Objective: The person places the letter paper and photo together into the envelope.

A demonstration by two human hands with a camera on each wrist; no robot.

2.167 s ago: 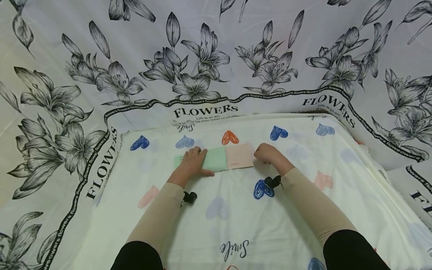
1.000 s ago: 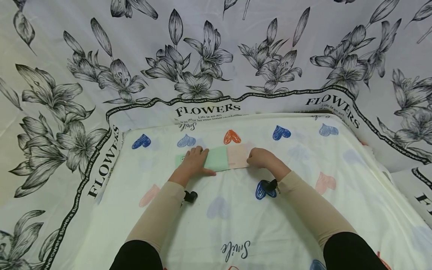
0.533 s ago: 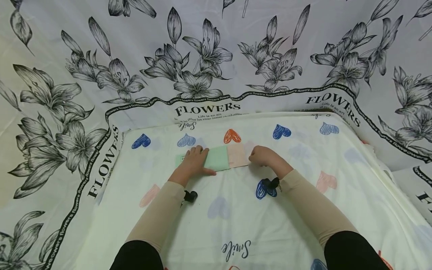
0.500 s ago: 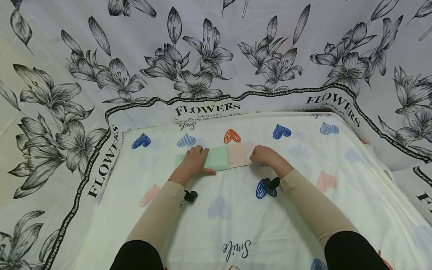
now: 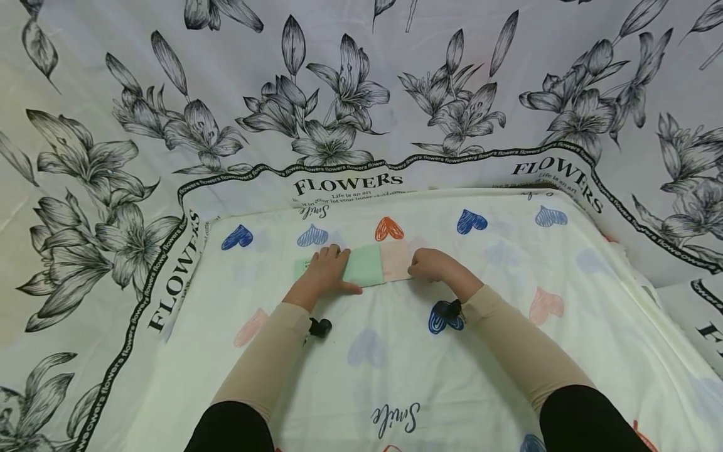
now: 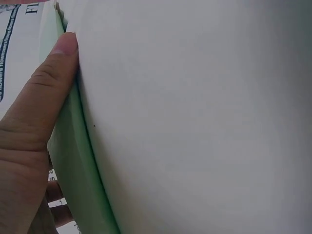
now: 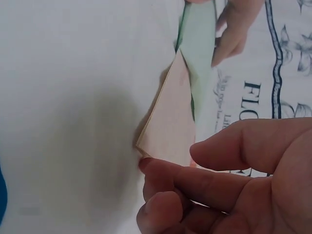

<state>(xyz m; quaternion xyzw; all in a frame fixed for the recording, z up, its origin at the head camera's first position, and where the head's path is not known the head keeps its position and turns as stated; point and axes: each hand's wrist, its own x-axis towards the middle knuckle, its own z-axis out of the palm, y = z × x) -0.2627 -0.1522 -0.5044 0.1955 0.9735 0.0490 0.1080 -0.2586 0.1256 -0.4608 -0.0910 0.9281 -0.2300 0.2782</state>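
A flat, light-green sleeve (image 5: 363, 266) lies on the cloth, with a pale pink card (image 5: 396, 260) sticking out of its right end. My left hand (image 5: 323, 271) holds the sleeve across its width; in the left wrist view the thumb (image 6: 53, 80) lies along its near edge. At the card's outer end is my right hand (image 5: 433, 266), its fingers curled. The right wrist view shows thumb and index finger on either side of that end of the pink card (image 7: 170, 117), with the index fingertip against its corner. The card's inner part is hidden in the sleeve.
A white cloth (image 5: 367, 389) printed with hearts and lettering covers the work surface. Behind and at both sides hangs a white curtain (image 5: 418, 37) with black lily drawings. A small black camera sits on each wrist.
The right hand, apart from the card at first, has moved left to its end. Less of the pink card sticks out of the green sleeve than before. The left hand has stayed in place.
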